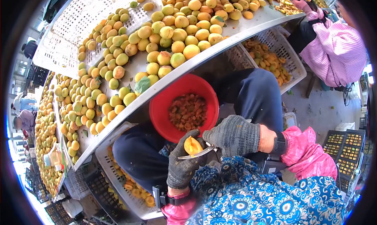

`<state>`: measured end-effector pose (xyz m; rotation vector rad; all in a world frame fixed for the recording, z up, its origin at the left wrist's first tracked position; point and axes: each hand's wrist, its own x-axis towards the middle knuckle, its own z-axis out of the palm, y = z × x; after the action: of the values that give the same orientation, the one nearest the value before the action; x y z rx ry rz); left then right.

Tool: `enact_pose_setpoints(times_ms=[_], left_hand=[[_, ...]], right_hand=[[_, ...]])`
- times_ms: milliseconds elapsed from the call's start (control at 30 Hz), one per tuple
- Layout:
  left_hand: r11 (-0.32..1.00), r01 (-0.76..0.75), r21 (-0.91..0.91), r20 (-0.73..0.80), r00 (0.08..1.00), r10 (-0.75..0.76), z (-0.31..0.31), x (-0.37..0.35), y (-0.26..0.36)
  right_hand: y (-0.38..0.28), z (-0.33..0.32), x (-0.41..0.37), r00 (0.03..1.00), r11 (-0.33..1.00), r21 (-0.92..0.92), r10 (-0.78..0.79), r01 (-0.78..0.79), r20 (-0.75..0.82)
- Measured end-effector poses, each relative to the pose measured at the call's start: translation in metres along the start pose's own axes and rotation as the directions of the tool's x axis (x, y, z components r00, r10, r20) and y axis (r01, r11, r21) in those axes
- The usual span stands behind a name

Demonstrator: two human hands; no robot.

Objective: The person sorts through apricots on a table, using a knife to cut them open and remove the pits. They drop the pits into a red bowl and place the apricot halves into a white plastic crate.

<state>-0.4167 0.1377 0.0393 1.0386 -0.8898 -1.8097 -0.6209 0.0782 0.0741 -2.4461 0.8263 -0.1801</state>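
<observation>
My left hand (183, 166), in a dark grey knit glove, is closed around an apricot (192, 145) with its orange cut flesh facing up. My right hand (235, 135), in a grey knit glove, grips a small curved knife (209, 148). Its blade lies against or just over the lower edge of the apricot. Just beyond both hands, a red basin (156, 114) rests between my knees and holds many brown apricot pits (187, 112).
A metal-edged table (131, 109) ahead carries heaps of whole apricots (180, 32). White crates of apricot halves stand at left (105, 162) and beneath the table at right (288, 54). A person in a pink checked top (333, 48) sits at right, near stacked black trays (345, 150).
</observation>
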Motion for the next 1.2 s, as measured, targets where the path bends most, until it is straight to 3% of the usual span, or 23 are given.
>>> enact_pose_setpoints(times_ms=[33,167,233,300,333,467,567,633,667,767,833,900,967,1033,1067,1100,1133,1167,1200], left_hand=[[0.986,-0.035,0.162,-0.05,0.998,0.043,0.002,0.0,0.001],[0.991,0.064,0.116,-0.035,0.998,-0.06,0.003,-0.002,0.0],[0.981,0.11,-0.16,0.029,0.994,-0.107,0.002,-0.003,-0.003],[0.961,0.134,-0.241,0.032,0.991,-0.13,0.01,-0.005,-0.002],[0.934,0.154,-0.321,0.038,0.988,-0.15,0.012,-0.006,-0.002],[0.94,0.155,-0.303,-0.009,0.986,-0.166,0.014,-0.002,-0.002],[0.983,0.111,-0.144,-0.037,0.992,-0.117,0.014,-0.002,-0.002],[0.989,0.147,-0.028,-0.103,0.983,-0.15,0.014,-0.004,-0.001],[0.994,0.08,-0.074,-0.171,0.981,-0.092,0.022,-0.005,-0.002],[0.991,0.101,-0.085,-0.16,0.981,-0.113,0.018,-0.01,-0.004],[0.973,0.124,-0.196,-0.214,0.963,-0.166,0.014,-0.024,0.015],[0.96,-0.091,-0.264,-0.269,0.963,0.018,0.004,-0.042,0.038],[0.948,-0.275,-0.159,-0.399,0.896,0.193,-0.017,-0.07,0.061],[0.895,-0.437,-0.094,-0.641,0.714,0.281,-0.039,-0.1,0.071],[0.885,-0.465,-0.027,-0.633,0.693,0.345,-0.062,-0.114,0.071],[0.867,-0.497,0.026,-0.687,0.621,0.377,-0.084,-0.125,0.064],[0.899,-0.435,0.051,-0.697,0.63,0.344,-0.089,-0.13,0.066],[0.926,-0.37,0.079,-0.702,0.639,0.315,-0.096,-0.133,0.07],[0.946,-0.275,0.172,-0.738,0.6,0.309,-0.111,-0.133,0.064]], right_hand=[[0.001,0.003,0.0,1.0,1.0,0.002,0.001,-0.001,-0.001],[0.003,0.011,-0.001,0.999,0.998,-0.058,0.011,-0.013,-0.034],[0.005,0.013,0.001,0.999,0.996,-0.085,0.04,-0.042,-0.021],[0.011,0.013,0.005,0.98,0.98,-0.107,0.18,-0.171,0.089],[0.016,0.018,0.002,0.987,0.983,-0.095,0.159,-0.158,0.007],[0.014,0.03,0.001,0.986,0.979,-0.136,0.142,-0.153,-0.084],[0.02,0.037,0.005,0.988,0.984,-0.134,0.099,-0.115,-0.117],[0.03,0.035,0.007,0.981,0.937,-0.301,0.15,-0.18,-0.119],[0.033,0.033,0.012,0.958,0.948,-0.151,0.266,-0.279,-0.104],[0.032,0.033,0.019,0.951,0.96,-0.078,0.25,-0.268,-0.184],[0.033,0.032,0.024,0.952,0.969,-0.057,0.225,-0.241,-0.21],[0.029,0.029,0.031,0.942,0.96,-0.054,0.259,-0.276,-0.212],[0.014,0.009,0.035,0.945,0.959,-0.004,0.279,-0.284,-0.168],[0.01,0.009,0.038,0.894,0.989,0.103,0.138,-0.104,-0.426],[0.01,0.015,0.04,0.876,0.984,0.168,0.135,-0.063,-0.462],[0.025,0.034,0.041,0.88,0.985,0.164,0.126,-0.055,-0.457],[0.049,0.06,0.038,0.96,0.975,0.005,0.218,-0.221,-0.175],[0.063,0.072,0.037,0.932,0.925,-0.195,0.349,-0.327,0.092],[0.061,0.066,0.038,0.94,0.929,-0.205,0.331,-0.308,0.088]])
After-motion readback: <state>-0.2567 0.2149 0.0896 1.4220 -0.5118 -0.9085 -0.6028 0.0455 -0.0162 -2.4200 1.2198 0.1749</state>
